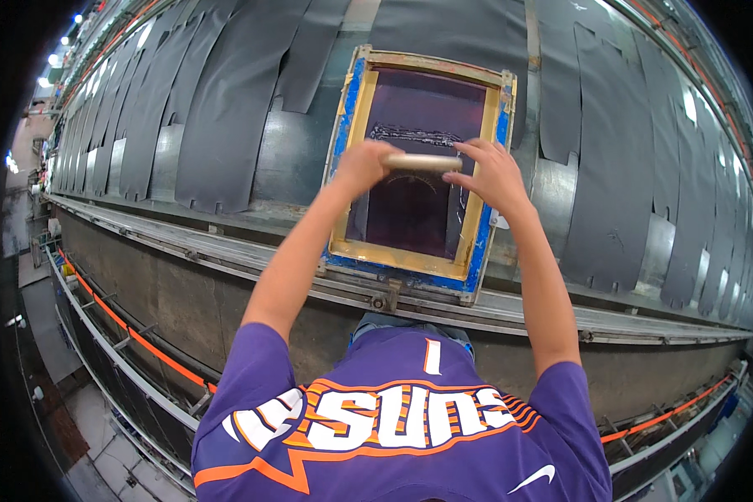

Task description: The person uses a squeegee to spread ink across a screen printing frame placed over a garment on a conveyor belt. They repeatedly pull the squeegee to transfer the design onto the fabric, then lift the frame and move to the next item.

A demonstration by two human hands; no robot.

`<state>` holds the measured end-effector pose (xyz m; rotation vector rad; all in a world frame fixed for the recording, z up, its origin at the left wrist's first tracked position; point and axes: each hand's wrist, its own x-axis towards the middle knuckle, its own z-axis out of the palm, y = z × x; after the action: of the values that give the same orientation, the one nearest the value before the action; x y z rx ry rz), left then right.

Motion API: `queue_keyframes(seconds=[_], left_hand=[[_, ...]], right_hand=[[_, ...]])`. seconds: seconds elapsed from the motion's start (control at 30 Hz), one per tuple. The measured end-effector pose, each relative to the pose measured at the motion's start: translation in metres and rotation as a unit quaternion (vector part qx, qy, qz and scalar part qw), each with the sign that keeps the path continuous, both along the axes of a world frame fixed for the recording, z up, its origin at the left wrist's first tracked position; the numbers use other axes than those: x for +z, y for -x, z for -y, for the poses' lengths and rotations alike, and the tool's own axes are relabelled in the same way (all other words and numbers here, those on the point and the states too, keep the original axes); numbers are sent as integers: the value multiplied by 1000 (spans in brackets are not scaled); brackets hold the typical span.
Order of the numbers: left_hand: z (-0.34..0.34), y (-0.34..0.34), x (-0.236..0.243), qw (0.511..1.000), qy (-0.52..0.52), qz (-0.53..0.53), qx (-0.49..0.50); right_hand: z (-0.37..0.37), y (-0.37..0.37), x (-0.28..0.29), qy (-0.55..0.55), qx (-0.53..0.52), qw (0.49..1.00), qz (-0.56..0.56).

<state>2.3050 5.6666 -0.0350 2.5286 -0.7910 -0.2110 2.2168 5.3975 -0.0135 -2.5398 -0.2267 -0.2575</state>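
A wooden-handled squeegee lies crosswise over the mesh of a screen-printing frame, slightly smeared by motion. My left hand is closed around its left end. At the other end, my right hand has thumb and fingers spread apart, with the squeegee's tip between them and a gap showing. Blue and yellowish tape edges the frame, and its mesh looks dark purple. Beyond the squeegee, a streak of dark, shiny ink runs across the mesh. My hands hide parts of the frame's sides.
The frame rests on a long table with dark grey fabric pieces laid in rows to the left and more fabric to the right. A metal rail runs along the table's near edge, between me and the frame.
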Motion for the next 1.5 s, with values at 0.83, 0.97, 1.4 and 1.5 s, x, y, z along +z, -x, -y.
queue_keyframes(seconds=[0.83, 0.97, 1.4, 1.5], left_hand=[[1, 22, -20, 992, -74, 95, -27], [-33, 104, -26, 990, -31, 130, -33], [-62, 150, -28, 993, 43, 101, -31], [-74, 146, -26, 991, 77, 99, -45]], right_hand=[[-43, 24, -75, -10, -85, 996, 12], [-66, 94, -78, -28, -33, 998, 42], [39, 21, -147, -392, -322, 860, -56], [36, 12, -136, -316, -340, 880, 95]])
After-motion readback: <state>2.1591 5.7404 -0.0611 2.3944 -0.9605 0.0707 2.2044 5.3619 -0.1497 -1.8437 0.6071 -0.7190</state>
